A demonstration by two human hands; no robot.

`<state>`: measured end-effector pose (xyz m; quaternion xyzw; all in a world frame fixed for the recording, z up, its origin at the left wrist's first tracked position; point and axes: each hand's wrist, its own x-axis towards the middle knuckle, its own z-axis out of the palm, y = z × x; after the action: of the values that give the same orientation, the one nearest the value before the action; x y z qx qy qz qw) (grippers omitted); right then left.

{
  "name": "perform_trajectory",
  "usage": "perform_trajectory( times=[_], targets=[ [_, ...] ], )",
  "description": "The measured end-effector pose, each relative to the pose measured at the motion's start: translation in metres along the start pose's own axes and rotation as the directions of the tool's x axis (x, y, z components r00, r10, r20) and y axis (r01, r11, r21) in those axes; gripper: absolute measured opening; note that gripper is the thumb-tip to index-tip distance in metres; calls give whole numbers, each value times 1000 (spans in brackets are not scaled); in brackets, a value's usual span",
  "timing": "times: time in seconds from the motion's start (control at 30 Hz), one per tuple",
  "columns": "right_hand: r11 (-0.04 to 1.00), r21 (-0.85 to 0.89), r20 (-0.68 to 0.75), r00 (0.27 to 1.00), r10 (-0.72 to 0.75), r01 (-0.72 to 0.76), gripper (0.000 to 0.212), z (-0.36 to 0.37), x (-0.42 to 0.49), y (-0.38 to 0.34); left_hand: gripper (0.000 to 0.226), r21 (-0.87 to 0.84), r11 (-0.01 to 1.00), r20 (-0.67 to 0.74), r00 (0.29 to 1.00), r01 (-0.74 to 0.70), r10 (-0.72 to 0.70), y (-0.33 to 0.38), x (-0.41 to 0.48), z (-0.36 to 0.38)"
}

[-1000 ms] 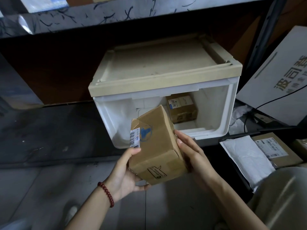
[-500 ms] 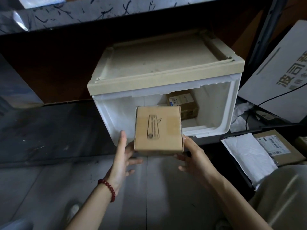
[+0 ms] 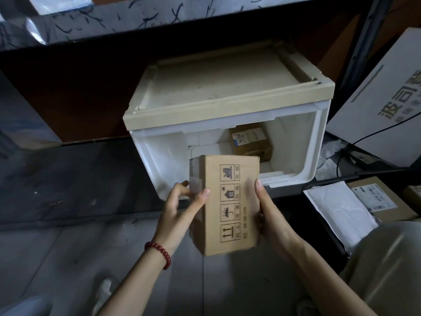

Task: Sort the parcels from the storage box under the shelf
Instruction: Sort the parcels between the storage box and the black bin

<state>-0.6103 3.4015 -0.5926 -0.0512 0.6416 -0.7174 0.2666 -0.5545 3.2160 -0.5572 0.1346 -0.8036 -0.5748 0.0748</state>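
Note:
A brown cardboard parcel (image 3: 227,206) with a column of printed handling symbols faces me, held in the air in front of the white storage box (image 3: 227,96). My left hand (image 3: 180,210) grips its left side, thumb on the front face. My right hand (image 3: 271,215) grips its right edge. The storage box sits under the dark shelf (image 3: 159,17), its front open. Inside, at the back right, lies a second brown parcel (image 3: 250,142) with a blue and white label.
To the right lie a white padded mailer (image 3: 337,208), a labelled cardboard parcel (image 3: 382,201) and a large white carton with printed characters (image 3: 382,99). A black cable (image 3: 355,142) runs across them. Grey floor tiles spread below and left.
Both hands have kept turning the parcel: first its barcode corner showed, then a taped face, now the long side with handling symbols. It stays in front of the box.

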Motion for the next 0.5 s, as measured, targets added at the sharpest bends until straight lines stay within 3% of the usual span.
perform_trajectory(
  times=[0.13,0.2,0.27,0.33,0.4,0.5],
  targets=[
    [997,60,-71,996,58,-54,81,5,-4,9,62,-59,998,33,999,-26,28,8,4,4],
    [992,123,-131,991,39,-23,79,2,-5,8,81,-105,994,21,1000,-8,10,14,9,3],
    [984,177,-211,977,6,32,69,-2,-7,2,85,-148,989,73,997,7,4,24,10,6],
    [976,193,-277,960,-43,100,50,-8,-11,-9,70,-175,984,166,985,-27,57,36,8,15],
    [974,156,-347,933,-101,163,33,-18,-18,-23,64,-207,976,204,973,-68,111,50,5,25],
    [963,45,-433,874,-221,266,25,-38,-33,-55,62,-300,945,207,958,-128,196,80,5,41]
  ],
)
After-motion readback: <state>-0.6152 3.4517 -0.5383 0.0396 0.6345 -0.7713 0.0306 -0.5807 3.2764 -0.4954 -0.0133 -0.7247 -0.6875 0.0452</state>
